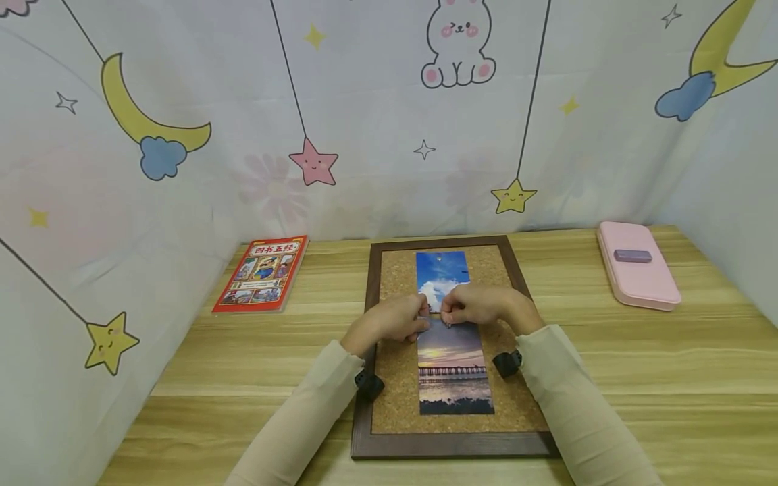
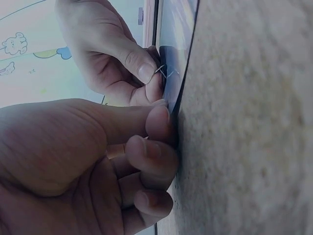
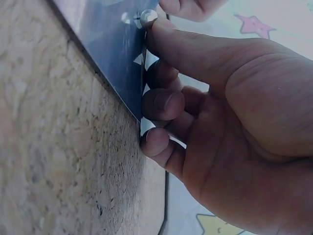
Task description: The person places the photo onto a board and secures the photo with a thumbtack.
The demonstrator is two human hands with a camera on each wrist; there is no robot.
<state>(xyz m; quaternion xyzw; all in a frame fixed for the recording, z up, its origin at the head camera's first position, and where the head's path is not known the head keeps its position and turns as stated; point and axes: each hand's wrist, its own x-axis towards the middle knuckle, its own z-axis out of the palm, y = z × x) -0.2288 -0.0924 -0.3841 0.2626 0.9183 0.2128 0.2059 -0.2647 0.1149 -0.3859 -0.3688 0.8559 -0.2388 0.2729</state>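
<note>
A sunset photo (image 1: 454, 381) of a pier over water lies on a framed cork board (image 1: 398, 398). My left hand (image 1: 398, 317) pinches its upper left corner between thumb and index finger, the other fingers loosely curled. Close beside it, my right hand (image 1: 480, 304) pinches a small clear push pin (image 3: 148, 18) at the photo's top edge. The pin's thin metal point shows against the dark photo in the left wrist view. Above, a blue-sky photo (image 1: 440, 266) with white clouds is fixed near its top by another pin (image 1: 439, 258); my hands partly cover its lower end.
The board's dark brown frame (image 1: 456, 445) rests on a wood-grain table (image 1: 273, 398). A red illustrated book (image 1: 261, 273) lies at the back left, and a pink case (image 1: 641, 266) at the right. Behind hangs a white cloth (image 1: 377, 101) printed with stars and moons.
</note>
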